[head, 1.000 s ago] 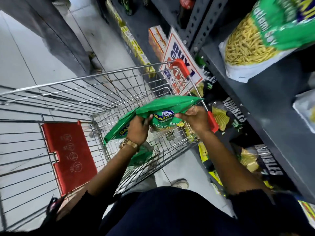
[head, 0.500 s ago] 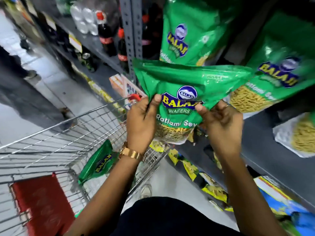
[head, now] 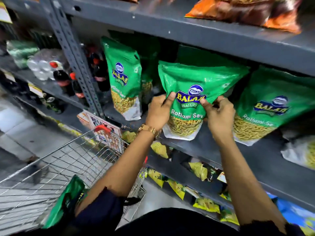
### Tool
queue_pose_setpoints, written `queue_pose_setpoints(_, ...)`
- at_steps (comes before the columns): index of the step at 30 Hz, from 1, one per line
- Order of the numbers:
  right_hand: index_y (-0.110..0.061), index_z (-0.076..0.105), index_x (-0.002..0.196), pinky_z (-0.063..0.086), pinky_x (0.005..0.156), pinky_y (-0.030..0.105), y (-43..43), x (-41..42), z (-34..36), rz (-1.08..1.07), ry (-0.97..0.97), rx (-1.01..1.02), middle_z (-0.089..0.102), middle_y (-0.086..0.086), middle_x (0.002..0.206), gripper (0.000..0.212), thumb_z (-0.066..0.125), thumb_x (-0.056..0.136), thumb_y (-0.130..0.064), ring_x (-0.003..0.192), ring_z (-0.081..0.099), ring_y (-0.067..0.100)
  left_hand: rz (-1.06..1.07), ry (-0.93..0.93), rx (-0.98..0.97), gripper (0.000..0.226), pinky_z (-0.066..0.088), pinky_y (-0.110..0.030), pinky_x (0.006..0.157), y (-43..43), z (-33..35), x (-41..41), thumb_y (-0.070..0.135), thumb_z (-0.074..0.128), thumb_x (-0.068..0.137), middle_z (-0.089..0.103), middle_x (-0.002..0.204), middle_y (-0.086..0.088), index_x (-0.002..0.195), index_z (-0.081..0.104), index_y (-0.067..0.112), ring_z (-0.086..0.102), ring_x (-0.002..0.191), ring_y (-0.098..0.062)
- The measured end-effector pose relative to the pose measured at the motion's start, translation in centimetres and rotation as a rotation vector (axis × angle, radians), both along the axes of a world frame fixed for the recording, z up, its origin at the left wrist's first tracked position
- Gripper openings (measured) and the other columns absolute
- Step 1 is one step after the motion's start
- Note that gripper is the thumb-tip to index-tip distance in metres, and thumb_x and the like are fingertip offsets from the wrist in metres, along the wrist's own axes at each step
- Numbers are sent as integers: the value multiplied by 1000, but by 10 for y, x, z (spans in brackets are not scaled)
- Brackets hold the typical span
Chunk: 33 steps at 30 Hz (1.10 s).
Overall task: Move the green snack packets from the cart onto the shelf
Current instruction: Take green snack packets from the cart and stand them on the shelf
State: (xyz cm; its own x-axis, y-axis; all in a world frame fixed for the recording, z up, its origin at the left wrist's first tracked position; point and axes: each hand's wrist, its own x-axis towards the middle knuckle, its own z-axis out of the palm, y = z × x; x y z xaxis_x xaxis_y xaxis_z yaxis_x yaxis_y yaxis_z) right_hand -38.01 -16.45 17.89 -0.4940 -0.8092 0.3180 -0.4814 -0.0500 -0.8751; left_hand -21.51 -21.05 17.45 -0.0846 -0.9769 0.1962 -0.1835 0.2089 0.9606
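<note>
The glossy green foil snack packet with a clear lower window (head: 192, 99) is held upright at the grey metal shelf board (head: 221, 150). Its white bottom edge appears to touch or sit just above the board; contact cannot be confirmed.

**Hands.** The left hand (head: 159, 113) grips the packet's left edge, thumb on the printed front and the other fingers hidden behind the foil. The right hand (head: 217, 114) pinches the right side of the front panel, fingers closed on a fold of foil. Both hands are equally near the packet; neither is free.

**Key relation.** The packet's long axis runs vertically, with the top leaning slightly back into the bay. It lies directly ahead of the fingers, between a standing green packet on the left (head: 124, 82) and a leaning green packet on the right (head: 272, 106). The gap is just wider than the held packet.

**Judged step.** Placement is nearly complete. The next move likely requires seating the base flat, pushing it back level with its neighbours, then releasing both grips together so it does not tip forward.

**Remaining stock.** One more green packet (head: 66, 203) stands in the wire shopping cart (head: 51, 167), below and left of the left arm.
</note>
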Motion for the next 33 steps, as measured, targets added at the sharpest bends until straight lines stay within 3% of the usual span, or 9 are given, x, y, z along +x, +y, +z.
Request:
queue_pose_setpoints(3,4,50,77,34,51,39,-2,-1,-18,18,-13,-4,47,13,57,51,66,83,-43,53,36,21,30,0,37,48,29,-27,55,0,-14,-7,38,51,95,46,56,-1,57,47,9,39,56,-11)
queue_pose_setpoints(5,6,53,83,43,53,45,0,0,-28,38,-77,-29,59,28,66,56,64,82,-49,54,47,31,-1,36,65,41,45,-28,71,3,-20,-9,37,49,96,70,86,-8,91,68,1,59,79,-13)
queue_pose_setpoints(8,-2,54,91,53,66,50,6,4,-35,15,-168,-33,61,35,85,50,63,81,-51,63,52,26,-21,41,113,46,51,-36,97,8,-20,-8,47,49,92,70,120,-4,121,62,13,64,108,-14)
queue_pose_setpoints(11,-11,51,123,54,85,42,24,20,-40,-114,-250,-139,56,10,118,46,66,87,-35,92,58,15,-5,49,166,64,49,-44,105,17,-30,-3,62,52,80,65,130,-1,130,52,22,61,119,-16)
queue_pose_setpoints(14,-13,48,124,49,84,51,48,41,-47,-215,-74,-253,44,-7,111,44,64,89,-36,101,52,27,57,72,167,62,41,-40,113,36,-39,10,53,54,86,53,143,-7,137,44,20,50,132,-18)
queue_pose_setpoints(17,-17,53,113,48,85,46,66,69,-51,22,3,-250,46,-12,102,27,64,90,-27,98,54,31,108,73,130,39,47,-21,98,59,-49,38,29,52,97,59,131,-3,132,51,14,56,118,-12)
queue_pose_setpoints(22,-19,63,98,53,82,37,57,127,-87,650,103,105,68,-3,96,17,64,85,-30,90,64,18,135,-218,131,33,50,-28,79,112,-79,125,31,43,96,70,96,-5,105,68,12,65,86,-14)
queue_pose_setpoints(26,-9,66,108,45,86,18,45,191,-135,1075,253,453,69,10,110,28,70,81,-17,102,63,19,175,-538,536,45,48,-34,86,181,-129,220,32,38,89,70,113,-17,114,64,5,66,99,-27)
queue_pose_setpoints(33,1,46,135,42,103,36,43,295,-234,1524,822,1045,50,22,141,67,77,77,-15,128,50,34,253,-740,1171,42,45,-33,92,295,-230,329,-4,43,89,60,131,-25,129,56,4,58,119,-37)
